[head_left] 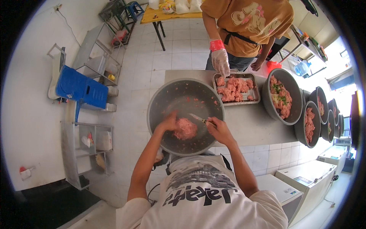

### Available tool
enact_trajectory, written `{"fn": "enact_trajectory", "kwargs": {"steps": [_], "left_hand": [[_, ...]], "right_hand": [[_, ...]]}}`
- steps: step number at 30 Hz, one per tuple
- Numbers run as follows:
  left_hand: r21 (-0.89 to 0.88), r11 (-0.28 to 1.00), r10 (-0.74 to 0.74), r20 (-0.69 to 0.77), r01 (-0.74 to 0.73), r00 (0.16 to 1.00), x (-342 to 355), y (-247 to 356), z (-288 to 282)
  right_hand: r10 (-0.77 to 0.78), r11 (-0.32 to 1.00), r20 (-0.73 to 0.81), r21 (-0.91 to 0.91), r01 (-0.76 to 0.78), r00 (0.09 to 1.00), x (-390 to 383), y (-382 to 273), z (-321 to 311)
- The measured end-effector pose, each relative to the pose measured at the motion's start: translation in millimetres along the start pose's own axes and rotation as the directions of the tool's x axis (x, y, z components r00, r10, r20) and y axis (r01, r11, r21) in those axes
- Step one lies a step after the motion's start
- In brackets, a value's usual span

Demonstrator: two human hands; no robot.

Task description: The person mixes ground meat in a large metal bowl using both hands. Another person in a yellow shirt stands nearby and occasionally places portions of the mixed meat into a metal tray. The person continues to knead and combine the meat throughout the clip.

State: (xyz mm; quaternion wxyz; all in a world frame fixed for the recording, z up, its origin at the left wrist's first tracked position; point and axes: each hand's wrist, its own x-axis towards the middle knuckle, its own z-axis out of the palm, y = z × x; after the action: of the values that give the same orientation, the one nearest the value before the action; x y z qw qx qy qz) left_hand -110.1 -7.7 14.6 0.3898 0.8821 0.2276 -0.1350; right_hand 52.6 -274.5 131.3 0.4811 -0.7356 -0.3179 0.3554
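Note:
A large grey round tub (156, 95) stands in front of me, with small pink scraps stuck to its inner wall. On its bottom lies a rounded lump of minced meat (187, 129). My left hand (167, 123) reaches in from the left and lies against the lump's left side, fingers stretched out and partly blurred. Inside the tub's right side, my right hand (219, 130) is closed round the handle of a knife (196, 117). The blade points left, above the lump and apart from it.
A metal tray (253, 100) of minced meat sits beyond my tub on the grey table (267, 131). Over it hangs a co-worker's gloved hand (220, 63). Several grey tubs of meat, one (293, 114) with chopped greens, line the right. Racks (66, 152) stand left.

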Motion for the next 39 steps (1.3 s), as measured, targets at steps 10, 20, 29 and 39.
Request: {"fn": "enact_trajectory", "kwargs": {"steps": [10,20,29,39], "left_hand": [[0.065,0.996,-0.083,0.349,0.064,0.934,27,14,7],[0.513,0.853,0.066,-0.284,0.094,0.957,-61,117,22],[0.031,0.995,0.098,-0.043,-0.097,0.994,-61,73,-5],[-0.022,0.920,0.392,-0.018,-0.392,0.920,-23,79,34]], "right_hand": [[-0.011,1.000,-0.058,0.021,0.012,0.998,-10,4,-6],[0.013,0.999,-0.157,-0.037,-0.019,0.988,-12,4,3],[0.007,0.849,-0.107,-0.525,-0.063,0.994,-9,-25,14],[0.048,0.597,-0.047,-0.800,-0.067,0.998,3,-32,37]]}}
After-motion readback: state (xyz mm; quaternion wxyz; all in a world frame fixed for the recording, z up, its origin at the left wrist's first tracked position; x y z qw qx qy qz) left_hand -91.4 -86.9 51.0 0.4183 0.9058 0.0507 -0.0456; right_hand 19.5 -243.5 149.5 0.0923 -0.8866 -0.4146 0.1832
